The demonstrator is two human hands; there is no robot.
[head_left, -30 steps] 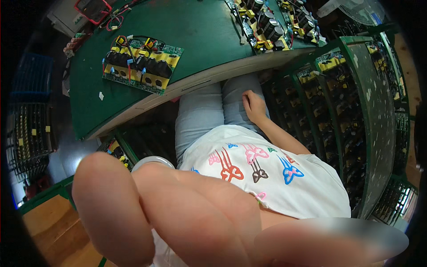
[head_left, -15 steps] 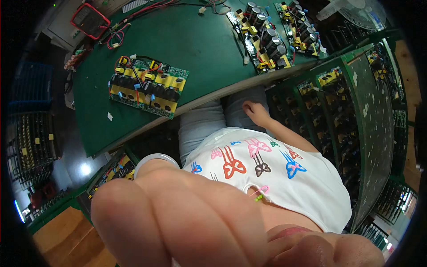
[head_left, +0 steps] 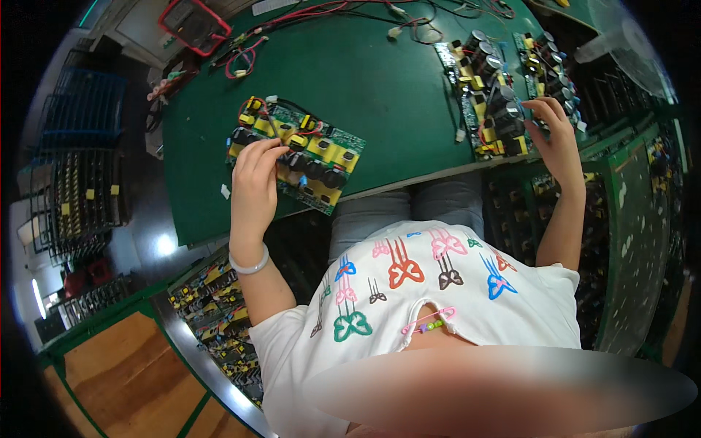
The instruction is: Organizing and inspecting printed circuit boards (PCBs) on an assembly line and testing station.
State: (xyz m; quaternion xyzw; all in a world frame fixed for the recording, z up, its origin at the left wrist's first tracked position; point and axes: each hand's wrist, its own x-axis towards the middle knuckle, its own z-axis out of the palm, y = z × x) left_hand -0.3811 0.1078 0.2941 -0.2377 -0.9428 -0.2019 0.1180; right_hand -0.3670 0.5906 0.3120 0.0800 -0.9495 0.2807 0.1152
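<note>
A green circuit board (head_left: 332, 135) with yellow transformers and dark cylindrical parts lies on the green table. Over its left part my left hand (head_left: 255, 164), with a pale bangle at the wrist, has its fingers drawn together beside a thin dark wire or rod; what they pinch is hidden. My right hand (head_left: 556, 135) is at the right edge of a second circuit board (head_left: 478, 95) with tall capacitors. Its thumb and forefinger are apart, close to a capacitor, and nothing shows between them. A third circuit board (head_left: 548, 69) lies just beyond that hand.
A red multimeter (head_left: 193, 25) sits at the far left, with red and black leads (head_left: 321, 14) along the back. A pink wire coil (head_left: 246, 58) lies nearby. Racks of boards (head_left: 219, 328) flank me below the green table (head_left: 365, 66). A fan (head_left: 621, 44) stands far right.
My left hand has come down from close before the camera onto the nearest board. My right hand has risen from my lap to the capacitor board. The view has shifted, moving the table contents rightward.
</note>
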